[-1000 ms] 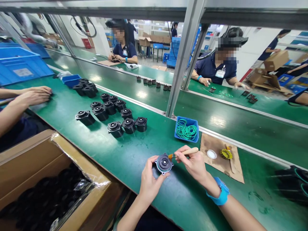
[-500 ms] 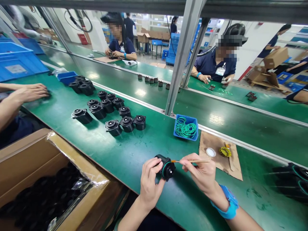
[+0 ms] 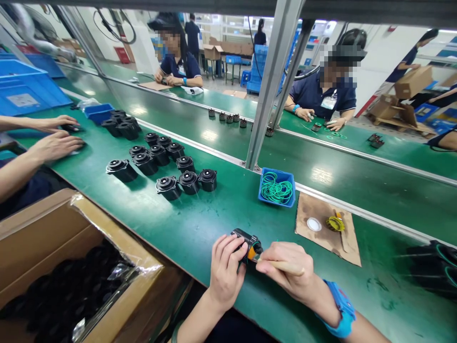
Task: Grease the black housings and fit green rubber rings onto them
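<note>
My left hand (image 3: pixel 225 274) is closed around a black cylindrical housing (image 3: pixel 245 234) above the green bench. A green ring sits around the housing's end, partly covered by the brush. In my right hand (image 3: pixel 294 255), fingers pinch a small paintbrush (image 3: pixel 290 268) with a pale wooden handle. Its orange bristles press against the ringed end, close to my left fingertips. Beyond my hands stands a blue bin (image 3: pixel 261 196) of green rings. To the right lies a stained cardboard sheet (image 3: pixel 307 243) with a yellow cup (image 3: pixel 334 223) and a white round lid (image 3: pixel 314 224) on it.
Several black housings (image 3: pixel 168 188) stand left of centre. An open carton (image 3: pixel 39 228) of black parts is at lower left, near another person's hands (image 3: pixel 59 145). More ringed housings (image 3: pixel 433 264) are at far right. A metal post (image 3: pixel 266 85) rises behind the bin; co-workers sit opposite.
My right hand has turned and moved slightly left and down, swinging the brush to another part of the ringed end. The housing has tilted a little. The neighbour's hands have shifted right.
</note>
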The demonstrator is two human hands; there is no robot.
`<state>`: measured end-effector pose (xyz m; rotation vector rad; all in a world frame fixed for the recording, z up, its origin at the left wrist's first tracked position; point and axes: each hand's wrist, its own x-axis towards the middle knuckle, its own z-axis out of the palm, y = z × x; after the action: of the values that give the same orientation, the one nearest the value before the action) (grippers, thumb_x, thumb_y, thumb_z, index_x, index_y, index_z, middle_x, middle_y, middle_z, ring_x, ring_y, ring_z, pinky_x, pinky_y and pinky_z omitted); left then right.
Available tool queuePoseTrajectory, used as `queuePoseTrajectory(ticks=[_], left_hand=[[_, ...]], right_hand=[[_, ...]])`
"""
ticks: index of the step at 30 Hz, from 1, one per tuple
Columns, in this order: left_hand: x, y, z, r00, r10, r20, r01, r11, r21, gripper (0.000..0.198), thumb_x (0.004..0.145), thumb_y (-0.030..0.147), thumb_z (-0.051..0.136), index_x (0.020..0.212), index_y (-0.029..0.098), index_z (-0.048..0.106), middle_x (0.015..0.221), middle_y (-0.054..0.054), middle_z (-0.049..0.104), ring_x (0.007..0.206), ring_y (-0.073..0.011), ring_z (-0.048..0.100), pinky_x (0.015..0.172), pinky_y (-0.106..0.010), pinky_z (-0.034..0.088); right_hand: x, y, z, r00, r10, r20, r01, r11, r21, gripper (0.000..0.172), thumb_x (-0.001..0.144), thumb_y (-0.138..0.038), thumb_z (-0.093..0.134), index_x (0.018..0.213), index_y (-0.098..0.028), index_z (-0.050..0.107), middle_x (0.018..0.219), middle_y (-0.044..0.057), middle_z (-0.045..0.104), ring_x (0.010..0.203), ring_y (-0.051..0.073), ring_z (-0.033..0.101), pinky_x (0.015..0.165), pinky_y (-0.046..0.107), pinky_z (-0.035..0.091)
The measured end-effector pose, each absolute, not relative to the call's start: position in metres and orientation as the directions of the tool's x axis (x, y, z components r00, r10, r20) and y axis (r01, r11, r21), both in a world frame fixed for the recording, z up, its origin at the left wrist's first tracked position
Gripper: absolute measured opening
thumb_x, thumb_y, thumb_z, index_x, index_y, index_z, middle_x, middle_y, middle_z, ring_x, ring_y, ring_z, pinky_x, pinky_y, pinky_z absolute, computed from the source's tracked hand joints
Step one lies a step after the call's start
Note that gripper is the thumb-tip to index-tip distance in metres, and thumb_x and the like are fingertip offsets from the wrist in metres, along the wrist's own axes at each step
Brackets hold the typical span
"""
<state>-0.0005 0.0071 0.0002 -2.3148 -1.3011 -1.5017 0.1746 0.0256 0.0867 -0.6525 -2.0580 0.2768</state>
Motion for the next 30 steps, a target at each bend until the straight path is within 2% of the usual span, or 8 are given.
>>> queuePoseTrajectory(ticks=[3,7,13,19,24,30], left_hand=[[0.0,0.007,0.002,0.152,0.599,0.786,0.692,-0.632,0.348,0.035,0.083,-0.002,0.052,0.114,0.014,0.061,0.108,-0.011,0.07,0.111,-0.0244,0.063,0.101,-0.047,0.05],[0.0,0.007,0.002,0.143,0.606,0.782,0.697,-0.623,0.356,0.036,0.083,-0.001,0.055,0.114,0.016,0.06,0.106,-0.01,0.071,0.109,-0.0242,0.065,0.1,-0.048,0.052],[0.0,0.009,0.001,0.1,0.609,0.787,0.674,-0.624,0.396,0.039,0.083,0.0,0.059,0.117,0.019,0.06,0.106,-0.009,0.071,0.106,-0.0241,0.066,0.098,-0.048,0.055],[-0.002,0.007,0.0,0.143,0.7,0.7,0.556,-0.642,0.528,0.051,0.088,0.008,0.061,0.137,0.015,0.048,0.117,-0.013,0.069,0.114,-0.0257,0.063,0.094,-0.042,0.059],[-0.003,0.006,0.0,0.184,0.706,0.684,0.535,-0.656,0.533,0.047,0.091,0.009,0.058,0.136,0.015,0.048,0.123,-0.015,0.068,0.118,-0.0262,0.061,0.096,-0.044,0.058],[-0.004,0.007,0.001,0.195,0.735,0.649,0.553,-0.629,0.546,0.043,0.096,0.02,0.055,0.138,0.017,0.048,0.122,-0.015,0.07,0.116,-0.027,0.063,0.096,-0.044,0.056]], right_hand=[[0.179,0.029,0.088,-0.39,0.605,0.694,0.398,0.791,-0.465,0.025,0.104,-0.025,0.054,0.08,-0.019,0.061,0.064,0.0,0.069,0.051,0.011,0.063,0.052,0.021,0.048],[0.185,0.037,0.087,-0.249,0.732,0.635,0.562,0.643,-0.521,0.039,0.105,-0.039,0.05,0.073,-0.019,0.064,0.055,-0.002,0.066,0.044,0.01,0.062,0.046,0.019,0.046],[0.19,0.042,0.077,-0.191,0.766,0.614,0.694,0.548,-0.467,0.057,0.105,-0.044,0.048,0.054,-0.02,0.059,0.052,0.0,0.067,0.036,0.01,0.057,0.043,0.023,0.042],[0.181,0.04,0.089,-0.217,0.765,0.606,0.615,0.589,-0.524,0.049,0.106,-0.041,0.046,0.066,-0.019,0.062,0.053,0.0,0.065,0.038,0.01,0.057,0.042,0.021,0.043],[0.172,0.033,0.096,-0.359,0.726,0.587,0.457,0.685,-0.568,0.037,0.106,-0.029,0.046,0.073,-0.02,0.06,0.063,0.001,0.067,0.05,0.01,0.061,0.049,0.02,0.046],[0.174,0.025,0.091,-0.562,0.552,0.616,0.399,0.833,-0.383,0.031,0.105,-0.019,0.038,0.079,-0.02,0.055,0.061,0.002,0.061,0.049,0.014,0.051,0.05,0.029,0.04]])
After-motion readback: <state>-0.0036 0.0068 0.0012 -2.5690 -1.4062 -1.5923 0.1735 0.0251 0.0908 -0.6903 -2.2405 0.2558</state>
